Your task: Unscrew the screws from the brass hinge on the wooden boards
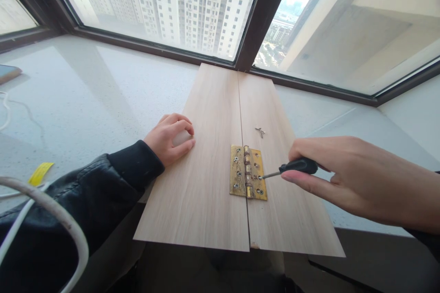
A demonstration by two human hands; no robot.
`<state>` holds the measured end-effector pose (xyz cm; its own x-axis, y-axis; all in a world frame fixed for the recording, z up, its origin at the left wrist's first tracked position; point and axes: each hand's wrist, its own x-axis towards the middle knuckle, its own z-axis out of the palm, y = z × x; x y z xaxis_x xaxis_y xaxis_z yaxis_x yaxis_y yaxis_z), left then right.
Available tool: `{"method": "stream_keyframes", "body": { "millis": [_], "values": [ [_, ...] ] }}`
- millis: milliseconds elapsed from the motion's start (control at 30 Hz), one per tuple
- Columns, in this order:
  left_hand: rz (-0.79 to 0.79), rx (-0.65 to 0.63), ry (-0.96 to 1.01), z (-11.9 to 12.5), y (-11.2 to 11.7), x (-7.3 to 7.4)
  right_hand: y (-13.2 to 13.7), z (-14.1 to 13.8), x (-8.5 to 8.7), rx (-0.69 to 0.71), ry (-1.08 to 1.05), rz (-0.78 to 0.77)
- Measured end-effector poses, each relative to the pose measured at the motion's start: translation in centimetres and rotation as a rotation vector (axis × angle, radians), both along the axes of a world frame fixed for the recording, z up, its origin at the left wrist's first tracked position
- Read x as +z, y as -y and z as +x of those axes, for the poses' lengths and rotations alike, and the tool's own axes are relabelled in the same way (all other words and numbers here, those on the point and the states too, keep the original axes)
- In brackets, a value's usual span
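The right hand (343, 176) is gripping a screwdriver (299, 165) right of the hinge (248, 173), seemingly guiding its tip. Left of the hinge, the half-open left hand (169, 139) is apparently steadying a board (202, 192).

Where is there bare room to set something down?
On the sill, between window frame and left sleeve; on the left board, between left hand and hinge. Crowded: right board, with loose screws, screwdriver and right hand near the hinge.

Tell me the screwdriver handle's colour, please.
The screwdriver handle is black, seen in the head view.
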<state>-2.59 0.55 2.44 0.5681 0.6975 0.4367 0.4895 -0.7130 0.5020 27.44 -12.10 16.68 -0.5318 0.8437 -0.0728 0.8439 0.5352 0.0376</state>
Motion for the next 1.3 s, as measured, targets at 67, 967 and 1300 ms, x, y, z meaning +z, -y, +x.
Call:
{"method": "stream_keyframes", "body": {
  "millis": [67, 967, 1300],
  "values": [
    [0.0, 0.0, -0.004, 0.0, 0.0, 0.0, -0.1, 0.1, -0.5, 0.026, 0.067, 0.182],
    [0.001, -0.01, -0.027, -0.1, -0.2, 0.0, -0.1, -0.5, 0.2, -0.018, -0.109, -0.06],
    [-0.008, -0.001, -0.02, -0.1, -0.1, 0.1, 0.0, -1.6, -0.6, -0.112, 0.259, 0.482]
  ]
}}
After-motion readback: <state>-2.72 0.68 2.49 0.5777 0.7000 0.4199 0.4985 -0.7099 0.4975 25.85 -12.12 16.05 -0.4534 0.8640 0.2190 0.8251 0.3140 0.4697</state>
